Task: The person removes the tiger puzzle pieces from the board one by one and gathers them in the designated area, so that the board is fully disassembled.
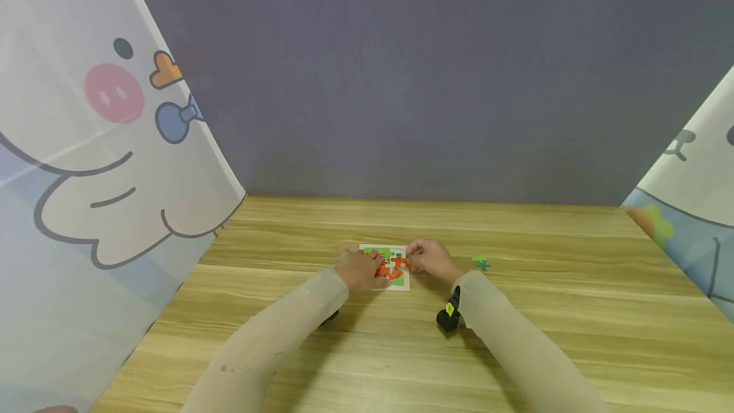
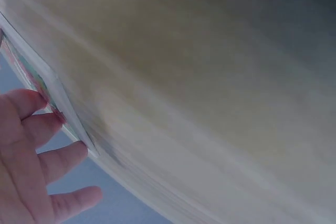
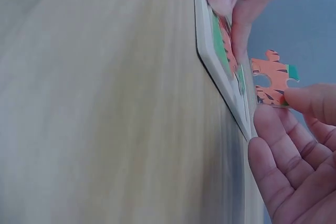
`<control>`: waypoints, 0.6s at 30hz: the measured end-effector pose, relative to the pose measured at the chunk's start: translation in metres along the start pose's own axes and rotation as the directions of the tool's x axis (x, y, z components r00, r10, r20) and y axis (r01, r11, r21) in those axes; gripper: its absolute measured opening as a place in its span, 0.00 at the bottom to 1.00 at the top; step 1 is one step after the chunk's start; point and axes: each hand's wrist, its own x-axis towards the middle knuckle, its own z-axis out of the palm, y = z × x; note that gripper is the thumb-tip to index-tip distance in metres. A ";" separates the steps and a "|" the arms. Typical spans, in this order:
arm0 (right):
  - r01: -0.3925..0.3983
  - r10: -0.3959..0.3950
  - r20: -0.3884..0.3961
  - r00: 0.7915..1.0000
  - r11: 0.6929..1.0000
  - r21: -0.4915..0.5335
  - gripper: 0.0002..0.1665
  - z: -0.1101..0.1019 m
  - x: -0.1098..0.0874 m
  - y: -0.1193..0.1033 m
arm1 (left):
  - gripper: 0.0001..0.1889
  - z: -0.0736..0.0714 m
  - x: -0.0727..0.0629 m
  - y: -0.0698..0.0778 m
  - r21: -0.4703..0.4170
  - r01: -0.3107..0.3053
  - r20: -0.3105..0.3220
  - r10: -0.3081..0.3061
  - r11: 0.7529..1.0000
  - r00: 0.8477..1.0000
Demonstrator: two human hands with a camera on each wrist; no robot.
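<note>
Puzzle board (image 1: 401, 285) on table (image 1: 516, 349); R hand (image 1: 431, 259) pinching orange piece (image 3: 270, 81), L hand (image 1: 360, 269) fingers relaxed, flat on board edge.

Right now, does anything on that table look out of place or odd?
Only a small thing: a green puzzle piece lies alone on the wooden table, apart from the puzzle board that both hands work on. The right hand pinches an orange striped piece. Nothing looks spilled or damaged.
</note>
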 end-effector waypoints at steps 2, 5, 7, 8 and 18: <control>0.005 -0.005 -0.005 1.000 1.000 -0.018 0.09 -0.004 -0.002 0.001 | 0.40 0.001 0.000 0.000 -0.005 -0.010 -0.015 0.010 1.000 1.000; 0.019 -0.019 -0.003 1.000 0.999 -0.032 0.09 -0.012 -0.006 0.004 | 0.40 0.003 0.000 -0.001 -0.003 -0.023 -0.028 0.023 1.000 0.999; 0.022 -0.022 -0.001 1.000 0.999 -0.033 0.09 -0.017 -0.009 0.006 | 0.39 0.004 -0.001 -0.002 -0.005 -0.032 -0.032 0.032 0.999 0.999; 0.023 -0.023 -0.002 1.000 0.999 -0.034 0.10 -0.019 -0.011 0.007 | 0.39 0.004 -0.001 -0.003 -0.008 -0.038 -0.033 0.038 0.999 0.999; 0.028 -0.031 -0.037 0.999 0.997 -0.073 0.11 -0.046 -0.028 0.018 | 0.35 0.005 -0.005 -0.021 -0.208 -0.195 -0.012 0.197 0.958 0.980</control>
